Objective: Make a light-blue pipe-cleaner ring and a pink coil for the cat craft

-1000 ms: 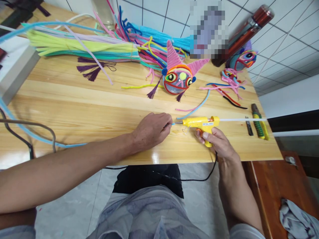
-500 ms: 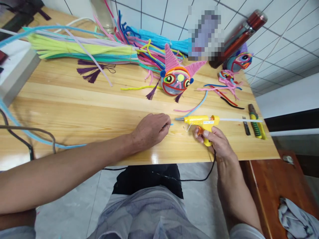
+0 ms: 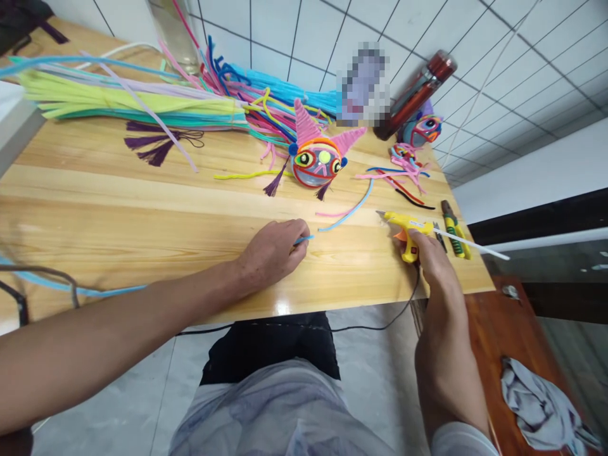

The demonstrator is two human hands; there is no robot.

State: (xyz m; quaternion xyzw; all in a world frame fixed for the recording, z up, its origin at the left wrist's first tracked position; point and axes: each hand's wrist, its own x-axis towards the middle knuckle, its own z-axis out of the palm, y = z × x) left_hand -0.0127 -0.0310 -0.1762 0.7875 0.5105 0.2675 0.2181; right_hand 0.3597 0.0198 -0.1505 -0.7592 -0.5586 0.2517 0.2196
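Beginning at the left, a bundle of fuzzy stems (image 3: pixel 142 107) lies along the back of the table (image 3: pixel 95 206), with a purple tassel cluster (image 3: pixel 156 147) just in front. Left hand (image 3: pixel 275 248) is curled nearly closed near the front edge, fingers pinching 1 thin blue piece (image 3: pixel 306 239); only its short end shows, and whatever else the fist contains cannot be told. In my judgement, that end should be held steady, with more length exposed so the fingertips clear a nozzle that is probably hot. Behind and to the right rests 1 decorated figure (image 3: pixel 317 170) with 2 pink horns; 1 loose blue strip (image 3: pixel 349 215) lies in front of it. Farther right, the yellow glue gun (image 3: pixel 406 223) points its nozzle left, well apart from the blue piece. Right hand (image 3: pixel 430 253) is part closed around the grip; trigger pressure cannot be told. Any glue is best applied sparingly, with the nozzle clear of loose strips. White glue stick (image 3: pixel 475 246) projects rearward across the pliers (image 3: pixel 449 221); snagging there is a risk.
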